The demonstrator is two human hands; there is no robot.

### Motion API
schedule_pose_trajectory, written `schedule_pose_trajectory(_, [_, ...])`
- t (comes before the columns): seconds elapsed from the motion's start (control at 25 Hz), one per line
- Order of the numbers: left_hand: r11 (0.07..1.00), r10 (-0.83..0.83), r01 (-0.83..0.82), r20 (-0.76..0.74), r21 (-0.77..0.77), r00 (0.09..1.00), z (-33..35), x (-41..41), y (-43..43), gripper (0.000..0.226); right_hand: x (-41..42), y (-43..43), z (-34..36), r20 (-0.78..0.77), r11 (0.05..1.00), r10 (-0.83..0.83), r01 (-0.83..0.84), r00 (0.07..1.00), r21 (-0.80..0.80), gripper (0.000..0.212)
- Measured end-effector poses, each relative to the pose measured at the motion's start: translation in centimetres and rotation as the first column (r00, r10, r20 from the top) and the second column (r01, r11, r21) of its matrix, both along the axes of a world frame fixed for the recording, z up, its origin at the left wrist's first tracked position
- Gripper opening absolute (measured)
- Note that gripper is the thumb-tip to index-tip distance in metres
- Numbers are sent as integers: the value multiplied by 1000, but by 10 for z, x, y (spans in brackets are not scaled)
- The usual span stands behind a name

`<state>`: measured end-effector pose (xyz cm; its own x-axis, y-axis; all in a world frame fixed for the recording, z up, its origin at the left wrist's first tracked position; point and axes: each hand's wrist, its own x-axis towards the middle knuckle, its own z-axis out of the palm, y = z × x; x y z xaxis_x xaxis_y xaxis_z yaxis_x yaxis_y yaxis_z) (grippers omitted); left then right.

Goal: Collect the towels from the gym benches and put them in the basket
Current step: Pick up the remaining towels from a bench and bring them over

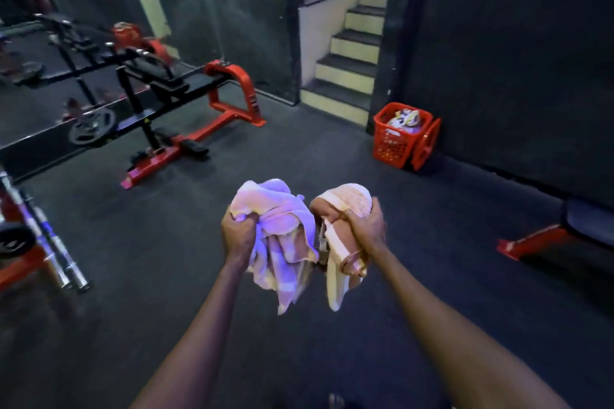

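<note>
My left hand (240, 233) grips a crumpled pink and cream towel (282, 242) that hangs down below the fist. My right hand (363, 226) grips a second bunched towel (342, 262), peach and cream, beside the first. Both are held out in front of me above the dark floor. The red plastic basket (392, 143) stands on the floor ahead and to the right, by the wall corner, with several towels (407, 121) inside it. Its red lid (428, 143) leans against its right side.
A red and black weight machine (172, 116) stands at the left before a mirrored wall. Steps (352, 63) rise at the back centre. A bench with a red foot (538, 239) is at the right. Barbell bars (50, 242) lie at the far left.
</note>
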<state>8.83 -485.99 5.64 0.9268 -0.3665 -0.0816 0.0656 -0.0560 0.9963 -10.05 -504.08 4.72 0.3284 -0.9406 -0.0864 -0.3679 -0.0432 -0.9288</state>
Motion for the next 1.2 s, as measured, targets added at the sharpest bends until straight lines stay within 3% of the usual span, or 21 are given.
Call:
schedule_pose_trajectory(0.36, [956, -280, 279, -4, 91, 960, -16, 50, -247, 25, 17, -200, -14, -76, 977, -202, 206, 976, 54, 37])
schedule_pose_trajectory(0.8, [913, -402, 398, 23, 89, 915, -21, 123, -534, 25, 61, -460, -15, -99, 927, -370, 374, 924, 20, 36])
schedule_pose_trajectory(1.2, [859, -484, 475, 1, 188, 875, -12, 200, -806, 24, 115, -688, -16, -162, 888, -445, 458, 881, 48, 37])
